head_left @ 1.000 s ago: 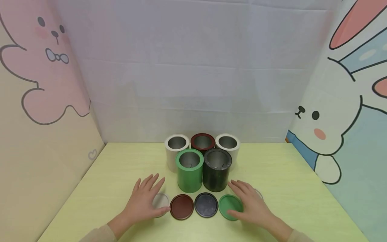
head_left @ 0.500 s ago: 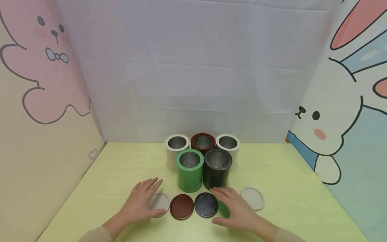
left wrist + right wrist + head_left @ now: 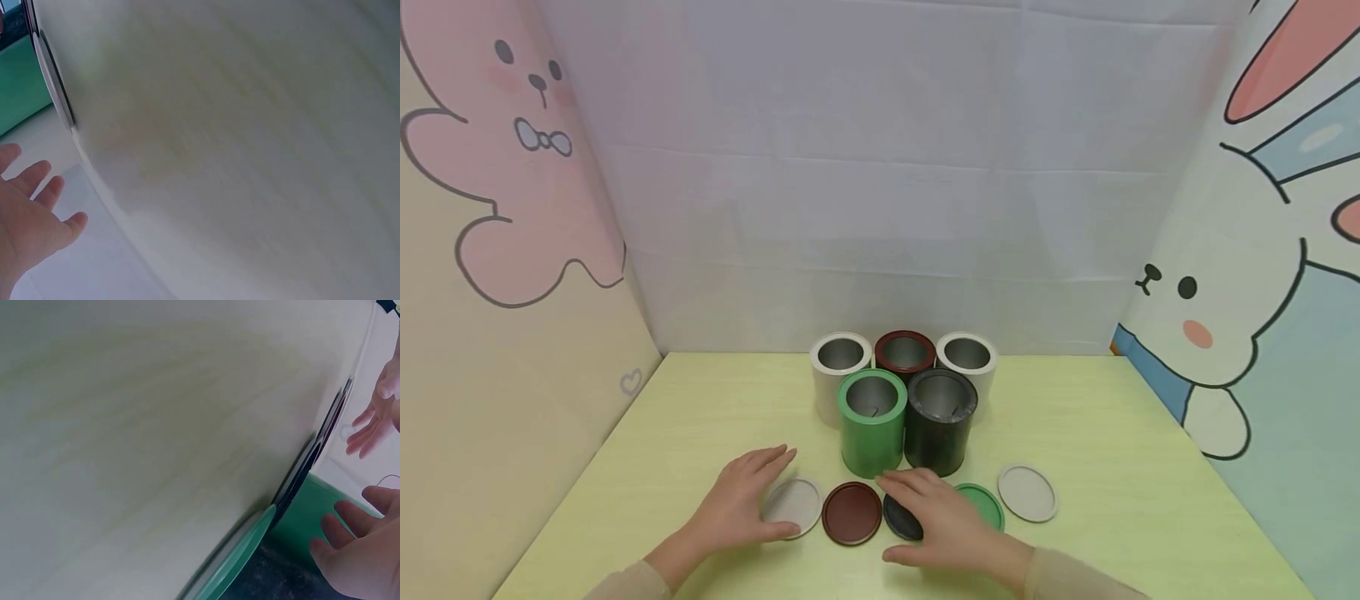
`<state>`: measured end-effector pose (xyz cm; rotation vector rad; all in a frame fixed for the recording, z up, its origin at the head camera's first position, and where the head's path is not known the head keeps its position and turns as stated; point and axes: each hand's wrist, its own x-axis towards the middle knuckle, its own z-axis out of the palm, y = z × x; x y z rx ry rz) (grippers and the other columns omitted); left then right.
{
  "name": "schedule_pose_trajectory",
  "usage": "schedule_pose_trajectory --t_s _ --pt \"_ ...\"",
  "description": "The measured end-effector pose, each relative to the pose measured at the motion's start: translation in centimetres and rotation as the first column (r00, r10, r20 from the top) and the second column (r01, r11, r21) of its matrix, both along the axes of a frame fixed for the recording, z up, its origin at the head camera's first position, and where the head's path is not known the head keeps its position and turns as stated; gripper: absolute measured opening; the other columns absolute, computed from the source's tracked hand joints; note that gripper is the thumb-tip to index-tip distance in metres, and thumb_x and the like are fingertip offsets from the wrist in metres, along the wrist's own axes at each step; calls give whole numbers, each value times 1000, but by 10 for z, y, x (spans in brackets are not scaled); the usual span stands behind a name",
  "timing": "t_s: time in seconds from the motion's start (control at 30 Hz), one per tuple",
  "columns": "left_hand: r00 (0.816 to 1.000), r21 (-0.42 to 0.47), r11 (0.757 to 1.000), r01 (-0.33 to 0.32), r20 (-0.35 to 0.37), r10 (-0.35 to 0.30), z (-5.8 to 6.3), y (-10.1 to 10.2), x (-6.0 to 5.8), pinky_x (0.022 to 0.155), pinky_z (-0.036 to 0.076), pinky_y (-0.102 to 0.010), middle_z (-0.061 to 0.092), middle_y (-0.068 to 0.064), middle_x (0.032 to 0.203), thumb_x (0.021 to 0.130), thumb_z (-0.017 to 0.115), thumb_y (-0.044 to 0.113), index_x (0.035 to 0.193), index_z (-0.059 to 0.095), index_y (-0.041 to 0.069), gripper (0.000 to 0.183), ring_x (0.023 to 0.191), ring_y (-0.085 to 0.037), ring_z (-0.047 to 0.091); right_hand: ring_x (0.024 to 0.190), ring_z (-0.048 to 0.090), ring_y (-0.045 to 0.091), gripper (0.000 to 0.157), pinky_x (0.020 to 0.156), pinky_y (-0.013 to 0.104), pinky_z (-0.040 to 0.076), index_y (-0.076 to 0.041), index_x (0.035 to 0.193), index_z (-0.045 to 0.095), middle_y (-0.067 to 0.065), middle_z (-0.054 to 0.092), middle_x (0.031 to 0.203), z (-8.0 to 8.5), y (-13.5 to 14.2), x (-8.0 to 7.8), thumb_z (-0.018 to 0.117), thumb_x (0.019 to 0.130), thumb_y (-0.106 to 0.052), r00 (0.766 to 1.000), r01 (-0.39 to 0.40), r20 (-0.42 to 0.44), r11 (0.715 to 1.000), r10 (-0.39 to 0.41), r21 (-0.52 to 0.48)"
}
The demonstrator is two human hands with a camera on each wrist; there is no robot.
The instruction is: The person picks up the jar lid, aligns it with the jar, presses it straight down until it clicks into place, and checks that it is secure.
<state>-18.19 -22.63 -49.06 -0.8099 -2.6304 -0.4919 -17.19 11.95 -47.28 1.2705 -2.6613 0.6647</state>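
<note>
- Along the near part of the table (image 3: pixel 737 404), we see five lids in a row: a left white lid (image 3: pixel 797 505), a dark red lid (image 3: pixel 852 513), a black lid (image 3: pixel 901 520), a green lid (image 3: pixel 983 504) and a right white lid (image 3: pixel 1027 492). They lie flat, perhaps so each is easy to reach.
- Our left hand (image 3: pixel 734 501) is beside the left white lid, its thumb crossing the near edge in the head view; the grip is wide, holding nothing.
- Our right hand (image 3: pixel 938 518) lies across the black lid and the green lid, hiding part of both. Its grip is wide too, with nothing pinched; we cannot tell whether it touches either.
- Behind the lids, we find uncovered cans grouped closely, seemingly to save room: a green can (image 3: pixel 872 442) and a black can (image 3: pixel 936 442) in front.
- These partly block our view of a left white can (image 3: pixel 827 393), a dark red can (image 3: pixel 905 335) and a right white can (image 3: pixel 986 385).
</note>
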Motion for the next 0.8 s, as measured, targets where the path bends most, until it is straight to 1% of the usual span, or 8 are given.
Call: schedule_pose_trajectory --t_s 0.2,0.37,0.43,0.53,0.63,0.8 --pt "999 -8 1000 3 38 -3 -4 -6 -3 98 40 -60 55 -13 140 65 82 64 141 55 6 99 125 -35 51 129 48 23 79 101 44 46 -15 147 49 4 51 144 -1 -19 -4 70 85 -59 1000 -23 -2 999 23 23" --pt "997 4 1000 -3 80 2 -1 -11 -5 100 38 -62 54 -13 141 66 84 61 141 55 7 97 126 -36 50 128 47 19 79 98 40 48 -15 148 47 4 50 143 -3 -35 -5 69 86 -58 998 -59 3 997 59 46" --pt "996 9 1000 4 86 -5 0 -13 -5 100 39 -62 55 -13 140 66 84 60 140 56 7 96 126 -36 50 128 46 17 79 97 38 48 -16 149 46 4 50 144 -4 -41 -5 69 86 -57 998 -68 0 996 68 57" --pt "997 15 1000 22 74 -23 0 -16 -5 98 40 -62 56 -12 139 65 85 59 139 57 7 95 125 -36 51 129 46 17 78 98 37 48 -18 150 45 4 50 144 -6 -49 -5 69 86 -57 997 -70 -11 995 71 67" --pt "998 15 999 36 46 -37 -2 -19 -6 96 41 -62 58 -12 136 65 84 61 138 59 6 94 123 -36 53 130 45 17 78 99 36 47 -19 150 45 3 49 145 -6 -56 -7 69 87 -57 998 -60 -17 995 62 76" --pt "999 5 999 40 24 -41 -6 -25 -7 94 42 -64 60 -12 134 65 82 64 135 60 7 93 121 -38 54 130 45 17 78 99 37 46 -19 150 45 2 48 146 -7 -66 -10 69 86 -57 999 -48 5 994 47 97"
